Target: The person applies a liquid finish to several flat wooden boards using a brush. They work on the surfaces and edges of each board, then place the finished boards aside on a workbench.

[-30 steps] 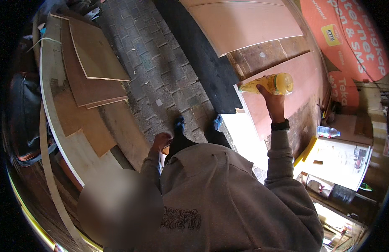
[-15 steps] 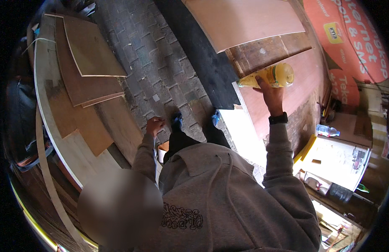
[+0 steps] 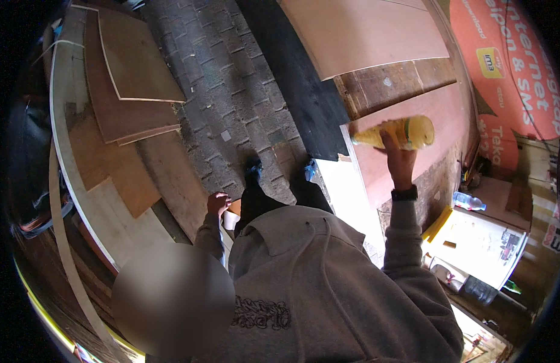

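My right hand is wrapped round a yellowish clear plastic bottle. The bottle is tilted on its side, its narrow end to the left and its wide base to the right. It is held above a pinkish plywood sheet; part of its side is hidden by my fingers. Low at my left side, my left hand has its fingers curled in, with nothing seen in it. Close beside that hand is a white container with an orange-brown top, partly covered by my leg.
Several plywood sheets lean at the left, beside a paved floor. Another sheet lies on the bench at the far right, by a black strip. A red banner and a water bottle are at the right.
My right hand has moved the bottle slightly right and nearer to me, and its base has swung a little. My left hand has drawn back toward my body.
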`<state>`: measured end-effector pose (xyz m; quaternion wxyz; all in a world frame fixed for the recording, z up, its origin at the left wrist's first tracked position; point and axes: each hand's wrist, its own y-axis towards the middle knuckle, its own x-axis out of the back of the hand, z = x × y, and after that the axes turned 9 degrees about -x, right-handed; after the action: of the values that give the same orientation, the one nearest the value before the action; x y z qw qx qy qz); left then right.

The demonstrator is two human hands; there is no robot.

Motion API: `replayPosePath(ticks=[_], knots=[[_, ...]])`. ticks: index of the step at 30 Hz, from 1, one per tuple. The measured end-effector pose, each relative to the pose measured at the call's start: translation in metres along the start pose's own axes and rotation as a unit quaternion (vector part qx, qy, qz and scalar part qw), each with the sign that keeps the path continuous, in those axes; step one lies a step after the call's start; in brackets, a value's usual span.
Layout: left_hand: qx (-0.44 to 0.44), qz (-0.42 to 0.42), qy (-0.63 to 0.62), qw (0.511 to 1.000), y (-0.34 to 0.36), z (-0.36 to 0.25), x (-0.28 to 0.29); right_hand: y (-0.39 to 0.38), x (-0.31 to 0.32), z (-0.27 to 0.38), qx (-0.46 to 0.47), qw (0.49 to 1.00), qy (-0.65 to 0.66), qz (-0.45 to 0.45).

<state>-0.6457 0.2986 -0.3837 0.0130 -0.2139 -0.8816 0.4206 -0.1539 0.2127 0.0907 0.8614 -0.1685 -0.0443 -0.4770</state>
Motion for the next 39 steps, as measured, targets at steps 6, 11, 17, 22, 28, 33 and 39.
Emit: replayPosePath(ticks=[6, 11, 17, 22, 28, 33, 39], knots=[[0.018, 0.005, 0.119, 0.993, 0.010, -0.030, -0.006, 0.011, -0.006, -0.012, 0.056, 0.998, -0.003, 0.006], [-0.075, 0.013, 0.050, 0.996, 0.038, -0.049, -0.008, 0.001, 0.003, -0.013, 0.065, 0.997, -0.047, 0.009], [-0.022, 0.042, 0.087, 0.995, 0.046, -0.053, 0.004, 0.016, 0.009, -0.032, 0.092, 0.982, -0.162, 0.007], [0.000, 0.011, 0.021, 1.000, 0.028, -0.051, 0.009, -0.028, 0.017, -0.020, 0.014, 0.998, -0.010, -0.053], [0.011, 0.062, 0.139, 0.988, 0.008, -0.027, 0.031, 0.010, -0.006, -0.023, 0.102, 0.987, -0.116, -0.037], [-0.107, 0.106, 0.070, 0.986, 0.010, -0.033, 0.043, -0.053, 0.022, -0.030, 0.043, 0.995, -0.005, -0.095], [-0.093, 0.064, 0.225, 0.968, -0.013, -0.076, 0.013, -0.013, 0.019, -0.051, 0.102, 0.990, -0.075, -0.066]])
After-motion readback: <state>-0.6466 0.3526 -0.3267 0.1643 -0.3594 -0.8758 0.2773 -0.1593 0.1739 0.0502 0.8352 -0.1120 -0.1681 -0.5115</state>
